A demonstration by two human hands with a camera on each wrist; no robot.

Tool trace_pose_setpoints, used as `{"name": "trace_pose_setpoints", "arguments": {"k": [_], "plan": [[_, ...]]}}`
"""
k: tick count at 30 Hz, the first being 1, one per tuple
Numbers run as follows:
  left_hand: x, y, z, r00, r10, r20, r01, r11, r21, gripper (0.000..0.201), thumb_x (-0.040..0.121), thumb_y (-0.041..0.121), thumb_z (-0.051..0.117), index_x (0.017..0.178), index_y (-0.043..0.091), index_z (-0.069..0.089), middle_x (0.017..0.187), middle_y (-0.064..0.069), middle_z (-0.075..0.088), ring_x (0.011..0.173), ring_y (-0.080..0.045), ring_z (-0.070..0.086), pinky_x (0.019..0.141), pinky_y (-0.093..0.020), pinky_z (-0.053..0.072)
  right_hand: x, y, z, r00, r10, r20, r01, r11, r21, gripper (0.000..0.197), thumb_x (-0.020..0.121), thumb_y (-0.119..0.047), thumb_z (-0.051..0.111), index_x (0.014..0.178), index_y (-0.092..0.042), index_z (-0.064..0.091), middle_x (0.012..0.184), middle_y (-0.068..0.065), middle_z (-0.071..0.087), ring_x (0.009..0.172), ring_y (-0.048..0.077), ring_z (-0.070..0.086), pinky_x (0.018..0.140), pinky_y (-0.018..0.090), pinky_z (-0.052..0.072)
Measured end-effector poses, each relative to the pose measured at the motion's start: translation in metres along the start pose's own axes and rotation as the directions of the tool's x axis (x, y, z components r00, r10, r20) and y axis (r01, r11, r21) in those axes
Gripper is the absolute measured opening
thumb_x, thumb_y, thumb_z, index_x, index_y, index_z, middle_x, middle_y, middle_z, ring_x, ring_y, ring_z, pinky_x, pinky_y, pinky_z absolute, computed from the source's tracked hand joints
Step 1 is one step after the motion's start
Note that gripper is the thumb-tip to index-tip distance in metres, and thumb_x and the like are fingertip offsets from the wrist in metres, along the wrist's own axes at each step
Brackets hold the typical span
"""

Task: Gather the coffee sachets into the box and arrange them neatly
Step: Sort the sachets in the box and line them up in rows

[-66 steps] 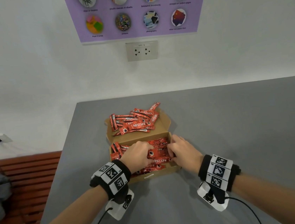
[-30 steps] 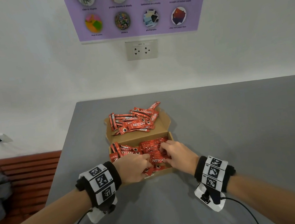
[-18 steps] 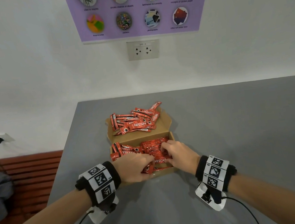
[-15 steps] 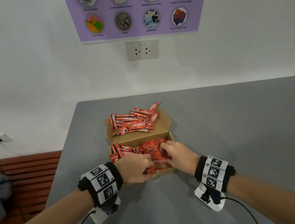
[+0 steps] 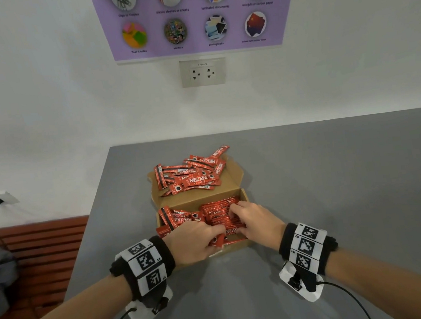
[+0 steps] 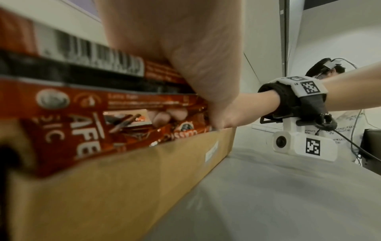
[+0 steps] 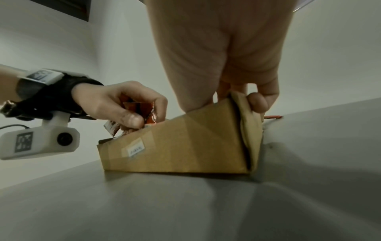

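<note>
Sorting sachets (image 5: 218, 217) inside the box (image 5: 245, 197), midway on the tabletop (image 5: 338, 184). Left hand (image 5: 192, 240) curled at the near wall, thumb and fingers pinching a few sachets by their ends, clear in the right wrist view (image 7: 144, 110). Right hand (image 5: 253, 222) bent over the right half of the box, fingertips pressing down on a row already lined up; from below, one finger (image 7: 257, 101) hooked over the right wall, so a loose grip on cardboard rather than on a sachet. Judged about half done: right half of the box packed in parallel rows, left half holding sachets tilted and crossed, some poking above the rim. Left to do: a loose heap (image 5: 192, 174) lying on the opened lid (image 5: 232, 180) behind the box, pointing every way, to be brought in and squared up. One stray red tip seen past the box's far corner in the right wrist view (image 7: 274, 116), probably part of that heap, though hard to say. Hidden or unclear: floor of the box under both hands; exact count in the left pinch; near wall of the box behind the left hand in the head view. Left wrist view blurred up close, showing only print on a sachet (image 6: 82, 130) and the box wall (image 6: 123, 187). Right palm filling most of its own view.
</note>
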State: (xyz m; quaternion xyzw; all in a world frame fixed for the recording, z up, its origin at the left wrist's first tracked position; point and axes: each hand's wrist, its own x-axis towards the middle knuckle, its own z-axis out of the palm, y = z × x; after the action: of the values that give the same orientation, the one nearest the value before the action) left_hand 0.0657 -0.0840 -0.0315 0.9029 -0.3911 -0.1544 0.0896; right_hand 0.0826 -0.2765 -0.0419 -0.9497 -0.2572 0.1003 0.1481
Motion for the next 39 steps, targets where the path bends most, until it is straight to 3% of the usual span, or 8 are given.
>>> {"name": "trace_pose_setpoints", "arguments": {"k": [9,13,18,23,27,29,33,39], "plan": [[-0.001,-0.002,-0.014,0.998,-0.048,0.033,0.053,0.982,-0.179,0.022,0.093,0.016,0.048,0.111,0.012,0.060,0.112,0.000,0.064,0.100,-0.014,0.059,0.091,-0.024,0.044,0.000,0.001,-0.003,1.000,0.000,-0.004,0.000,1.000,0.015,0.027,0.082,-0.016,0.067,0.104,-0.010,0.052,0.108,0.005,0.055,0.095,0.022,0.056,0.079,0.031,0.045],[-0.010,-0.014,-0.028,0.989,-0.136,-0.061,0.112,0.946,-0.305,0.016,0.097,0.017,0.045,0.084,0.021,0.055,0.081,0.011,0.059,0.066,0.000,0.052,0.065,-0.014,0.040,0.000,0.002,-0.001,1.000,-0.004,-0.016,0.004,1.000,0.014,0.023,0.082,-0.012,0.064,0.101,-0.011,0.052,0.106,0.005,0.056,0.094,0.024,0.056,0.078,0.035,0.047],[-0.024,-0.024,-0.045,0.910,-0.339,-0.239,0.181,0.843,-0.506,0.020,0.093,0.014,0.050,0.076,0.023,0.051,0.076,-0.001,0.063,0.067,-0.025,0.060,0.062,-0.036,0.049,-0.001,0.001,-0.003,1.000,-0.007,0.006,0.007,1.000,0.004,0.029,0.084,-0.019,0.064,0.109,-0.010,0.051,0.113,0.005,0.056,0.100,0.022,0.055,0.085,0.033,0.047],[-0.019,-0.025,-0.041,0.853,-0.419,-0.310,0.201,0.814,-0.545,0.019,0.093,0.024,0.050,0.078,0.012,0.055,0.078,-0.010,0.064,0.072,-0.026,0.062,0.066,-0.038,0.053,-0.001,-0.002,-0.004,1.000,-0.008,0.021,0.009,0.998,-0.060,0.028,0.087,-0.022,0.061,0.111,-0.013,0.050,0.116,0.003,0.056,0.103,0.021,0.055,0.089,0.036,0.045],[-0.012,-0.025,-0.037,0.807,-0.464,-0.366,0.249,0.829,-0.501,0.045,0.079,0.058,0.059,0.076,0.013,0.060,0.073,-0.003,0.066,0.064,-0.018,0.062,0.061,-0.028,0.051,0.001,-0.003,-0.007,1.000,0.000,0.021,0.003,0.991,-0.135,0.027,0.086,-0.025,0.060,0.110,-0.017,0.049,0.112,-0.001,0.056,0.102,0.020,0.055,0.087,0.037,0.036],[-0.008,-0.027,-0.036,0.781,-0.469,-0.412,0.242,0.835,-0.494,0.042,0.077,0.052,0.065,0.080,0.010,0.063,0.074,-0.002,0.067,0.064,-0.017,0.062,0.060,-0.033,0.054,0.001,-0.004,-0.007,1.000,0.007,0.019,-0.004,0.991,-0.135,0.027,0.085,-0.025,0.061,0.109,-0.017,0.050,0.111,-0.001,0.056,0.102,0.020,0.054,0.085,0.036,0.035],[-0.001,-0.028,-0.037,0.843,-0.385,-0.375,0.183,0.861,-0.474,0.008,0.086,0.011,0.059,0.082,0.005,0.058,0.081,-0.006,0.062,0.071,-0.019,0.058,0.070,-0.041,0.052,0.000,-0.004,-0.006,1.000,0.005,0.011,-0.004,0.994,-0.112,0.026,0.085,-0.024,0.061,0.108,-0.017,0.050,0.110,-0.001,0.056,0.101,0.020,0.054,0.081,0.033,0.034],[0.006,-0.024,-0.047,0.877,-0.298,-0.377,0.128,0.900,-0.416,0.008,0.097,0.020,0.044,0.092,0.015,0.043,0.082,-0.005,0.054,0.069,-0.013,0.050,0.067,-0.026,0.045,0.000,-0.003,-0.006,1.000,0.007,0.019,-0.005,0.996,-0.094,0.027,0.085,-0.025,0.062,0.109,-0.018,0.050,0.111,-0.002,0.056,0.101,0.019,0.054,0.088,0.037,0.038]]}}
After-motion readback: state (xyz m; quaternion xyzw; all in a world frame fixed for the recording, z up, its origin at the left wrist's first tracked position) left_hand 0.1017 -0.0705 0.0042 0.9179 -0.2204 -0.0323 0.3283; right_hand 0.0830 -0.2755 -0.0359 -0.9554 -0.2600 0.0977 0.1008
